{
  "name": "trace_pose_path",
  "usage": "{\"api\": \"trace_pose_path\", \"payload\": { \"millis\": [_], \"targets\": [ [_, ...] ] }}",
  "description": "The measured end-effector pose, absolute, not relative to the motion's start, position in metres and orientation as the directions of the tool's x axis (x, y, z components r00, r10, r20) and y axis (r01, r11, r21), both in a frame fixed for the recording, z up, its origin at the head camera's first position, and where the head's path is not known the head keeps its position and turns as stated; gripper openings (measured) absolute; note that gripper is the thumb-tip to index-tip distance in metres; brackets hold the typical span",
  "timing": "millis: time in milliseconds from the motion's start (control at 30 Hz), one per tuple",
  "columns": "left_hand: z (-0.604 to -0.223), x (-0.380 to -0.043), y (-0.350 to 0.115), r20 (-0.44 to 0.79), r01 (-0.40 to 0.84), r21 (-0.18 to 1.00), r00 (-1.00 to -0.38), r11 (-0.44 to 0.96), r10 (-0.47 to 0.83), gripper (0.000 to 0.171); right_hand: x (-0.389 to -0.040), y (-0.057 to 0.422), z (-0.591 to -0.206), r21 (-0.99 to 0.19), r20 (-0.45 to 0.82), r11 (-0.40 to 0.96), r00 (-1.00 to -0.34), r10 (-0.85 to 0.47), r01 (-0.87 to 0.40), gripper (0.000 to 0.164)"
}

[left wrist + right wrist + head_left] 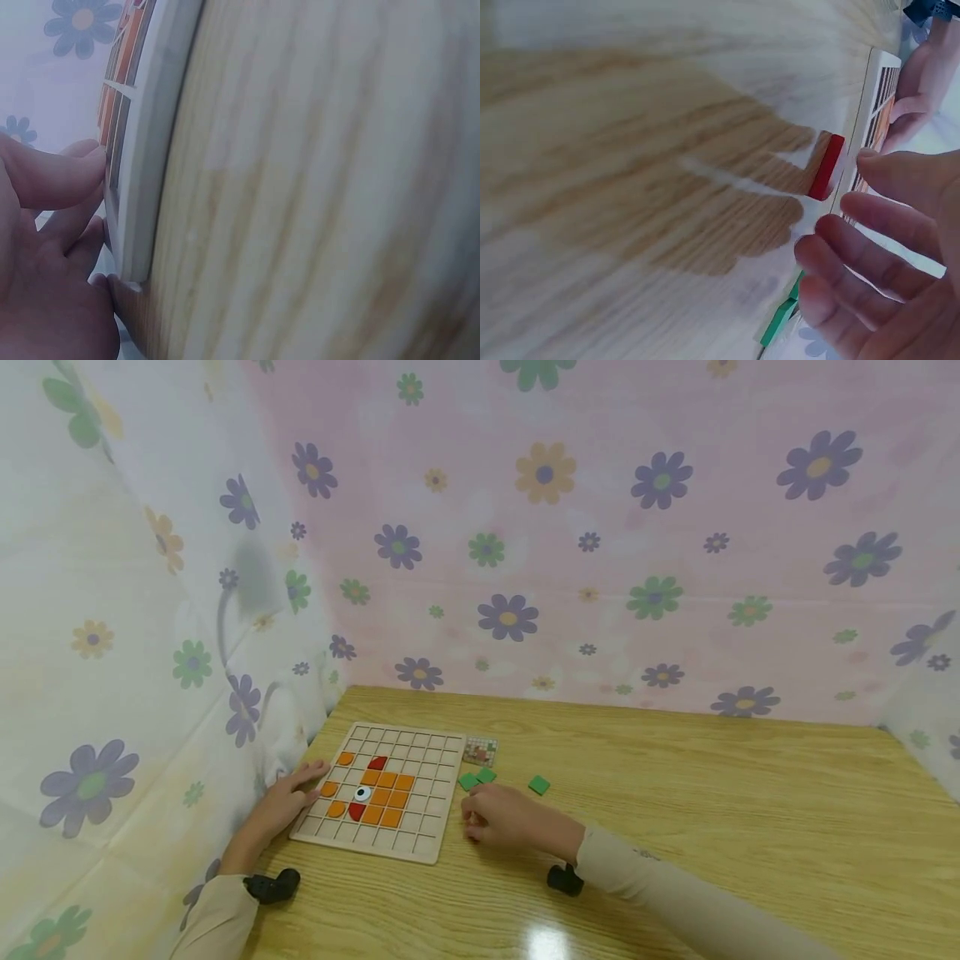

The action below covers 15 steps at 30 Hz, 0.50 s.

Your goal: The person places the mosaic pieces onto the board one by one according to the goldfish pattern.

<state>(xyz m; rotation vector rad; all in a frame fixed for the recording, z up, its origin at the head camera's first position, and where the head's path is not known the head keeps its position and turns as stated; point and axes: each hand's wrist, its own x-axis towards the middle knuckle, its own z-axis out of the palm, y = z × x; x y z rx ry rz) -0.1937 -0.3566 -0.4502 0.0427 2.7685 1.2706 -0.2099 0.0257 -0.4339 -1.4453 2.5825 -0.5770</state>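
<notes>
A wooden grid board lies on the table, bearing orange squares, orange rounded pieces, red pieces and a white eye piece. Along its left edge rests my left hand, fingers extended, thumb at the rim. My right hand is low over the table, right of the board, fingers loosely bent. In the right wrist view a red piece stands out at the table surface, just past the parted thumb and index fingertips; the hand hides it from the head view.
Several green squares lie beyond and beside my right hand. A small picture card sits at the board's upper right corner. Flower-patterned cloth rises behind the wooden table and along its left side.
</notes>
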Motion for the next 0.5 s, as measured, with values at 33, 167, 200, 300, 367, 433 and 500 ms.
{"api": "trace_pose_path", "payload": {
  "millis": [33,167,200,300,367,433,500],
  "targets": [
    [-0.450,-0.194,-0.356,-0.072,-0.012,0.756,-0.995,0.654,0.066,0.050,-0.209,0.027,-0.434,-0.393,0.074,0.465,-0.531,-0.844,-0.793,0.008],
    [-0.450,-0.194,-0.356,-0.064,-0.005,0.750,-0.996,0.661,0.065,0.049,-0.207,0.034,-0.433,-0.424,0.072,0.407,-0.478,-0.875,-0.809,0.027],
    [-0.449,-0.194,-0.356,-0.062,-0.004,0.749,-0.996,0.663,0.064,0.049,-0.206,0.036,-0.433,-0.432,0.075,0.386,-0.458,-0.886,-0.815,0.033],
    [-0.449,-0.194,-0.356,-0.060,-0.001,0.748,-0.996,0.664,0.066,0.049,-0.203,0.039,-0.434,-0.459,0.082,0.334,-0.414,-0.907,-0.823,0.040],
    [-0.449,-0.193,-0.356,-0.059,0.001,0.748,-0.996,0.664,0.068,0.049,-0.202,0.040,-0.436,-0.466,0.085,0.315,-0.397,-0.914,-0.827,0.040],
    [-0.449,-0.193,-0.356,-0.062,0.001,0.749,-0.996,0.663,0.071,0.049,-0.201,0.040,-0.438,-0.472,0.089,0.305,-0.389,-0.917,-0.827,0.041],
    [-0.449,-0.193,-0.356,-0.066,-0.004,0.749,-0.996,0.663,0.068,0.049,-0.200,0.040,-0.439,-0.483,0.085,0.305,-0.391,-0.917,-0.821,0.039]
  ]
}}
